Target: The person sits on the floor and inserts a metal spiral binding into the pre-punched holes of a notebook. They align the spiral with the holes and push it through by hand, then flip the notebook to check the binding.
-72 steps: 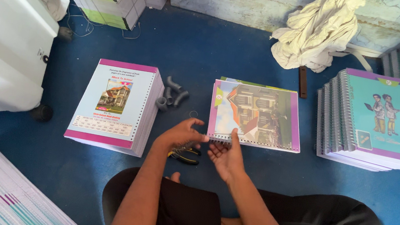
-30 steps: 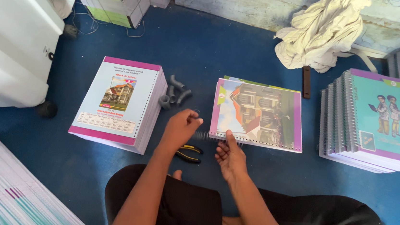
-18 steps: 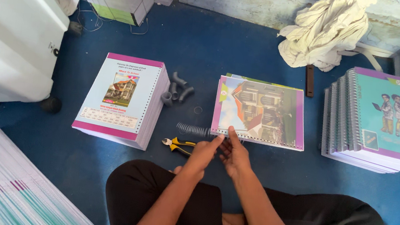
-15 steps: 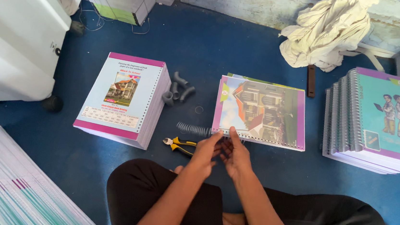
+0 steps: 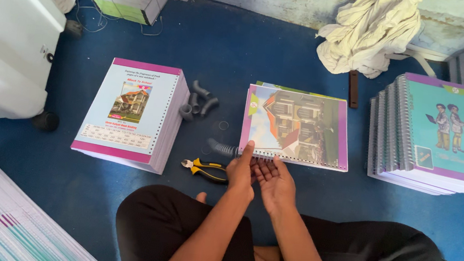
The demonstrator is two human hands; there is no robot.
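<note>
Notebook point(image 5: 296, 126): lies flat on the blue floor point(image 5: 251, 42) just beyond both hands, punched edge toward the person.
Spiral coil point(image 5: 222, 147): sticks out past the notebook's left corner, just ahead of the left hand's grip.
Left hand point(image 5: 241, 170): forefinger stretched to the punched edge, other fingers loose, grip clamped on nothing visible.
Right hand point(image 5: 276, 180): palm up, fingers apart, just beside the left.
Pliers point(image 5: 204, 169): on the floor left of the grip.
Risk: the coil may skip holes or spring out, since one fingertip alone steadies it.
Hidden: how far the coil runs through the holes is too small to tell.
</note>
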